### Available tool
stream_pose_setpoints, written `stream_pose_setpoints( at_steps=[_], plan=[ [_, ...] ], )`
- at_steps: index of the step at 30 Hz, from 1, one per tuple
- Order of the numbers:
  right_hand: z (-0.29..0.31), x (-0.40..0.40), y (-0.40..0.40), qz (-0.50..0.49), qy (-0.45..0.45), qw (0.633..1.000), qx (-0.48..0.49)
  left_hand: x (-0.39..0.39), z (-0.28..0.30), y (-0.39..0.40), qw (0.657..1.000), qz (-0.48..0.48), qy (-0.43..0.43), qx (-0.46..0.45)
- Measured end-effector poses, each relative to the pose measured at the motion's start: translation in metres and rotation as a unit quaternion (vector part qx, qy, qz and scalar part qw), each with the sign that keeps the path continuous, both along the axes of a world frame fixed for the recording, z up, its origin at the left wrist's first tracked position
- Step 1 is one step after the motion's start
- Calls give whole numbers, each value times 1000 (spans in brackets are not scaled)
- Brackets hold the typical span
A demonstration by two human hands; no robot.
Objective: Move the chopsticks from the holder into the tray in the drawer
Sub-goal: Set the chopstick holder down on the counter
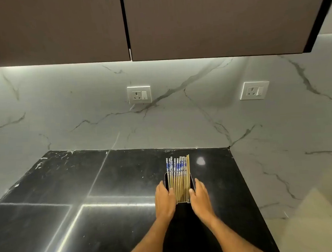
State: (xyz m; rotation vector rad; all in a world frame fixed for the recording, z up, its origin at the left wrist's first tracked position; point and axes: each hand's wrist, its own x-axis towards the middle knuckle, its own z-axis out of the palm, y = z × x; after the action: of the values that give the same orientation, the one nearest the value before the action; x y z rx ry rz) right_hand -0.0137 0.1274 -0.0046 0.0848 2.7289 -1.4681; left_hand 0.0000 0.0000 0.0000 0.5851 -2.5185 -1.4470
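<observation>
A dark holder (pixel 166 178) stands on the black counter, with several wooden chopsticks (pixel 179 176) upright in it, their tops patterned blue and white. My left hand (pixel 164 201) grips the holder's left side, thumb over its front rim. On the right side, my right hand (pixel 200 199) holds it the same way. No drawer or tray is in view.
The glossy black counter (pixel 69 211) runs left and forward; its right edge (pixel 250 198) drops off beside a marble wall. Two white sockets (pixel 139 95) (pixel 254 90) sit on the marble backsplash. Dark upper cabinets (pixel 212 20) hang overhead.
</observation>
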Motion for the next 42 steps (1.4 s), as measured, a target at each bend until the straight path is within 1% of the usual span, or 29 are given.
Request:
stream_pose_setpoints(
  at_steps=[1,3,6,9,14,18,23,27,29,31,35,38,41,42],
  plan=[
    [-3,-2,0,-13,-14,999,-31,-1,-3,2,999,6,1,51],
    [-9,-4,-1,-16,-45,995,-88,-2,-6,7,994,8,-1,113],
    [-9,-3,-4,-16,-53,986,-160,-3,-9,12,985,36,6,167],
    [-6,-3,-8,-13,-49,978,-201,-5,-10,15,977,64,0,201],
    [-11,5,-16,24,-43,974,-222,7,-18,8,973,105,18,204],
    [-5,16,-36,72,-34,969,-234,34,-5,-6,966,154,37,205],
    [12,54,-72,140,-27,958,-250,82,12,-38,959,209,61,182],
    [22,102,-110,201,-30,947,-250,143,30,-69,944,273,85,167],
    [26,134,-129,230,-32,941,-247,178,26,-89,935,303,91,163],
    [30,171,-147,261,-33,933,-246,214,5,-115,923,338,98,155],
    [40,263,-176,337,-41,907,-248,323,35,-129,894,408,114,142],
    [53,343,-187,397,-63,880,-254,406,35,-144,872,454,123,136],
    [59,419,-196,467,-78,842,-260,491,22,-158,844,502,127,138],
    [58,441,-200,486,-84,830,-259,517,26,-156,836,516,130,133]
  ],
)
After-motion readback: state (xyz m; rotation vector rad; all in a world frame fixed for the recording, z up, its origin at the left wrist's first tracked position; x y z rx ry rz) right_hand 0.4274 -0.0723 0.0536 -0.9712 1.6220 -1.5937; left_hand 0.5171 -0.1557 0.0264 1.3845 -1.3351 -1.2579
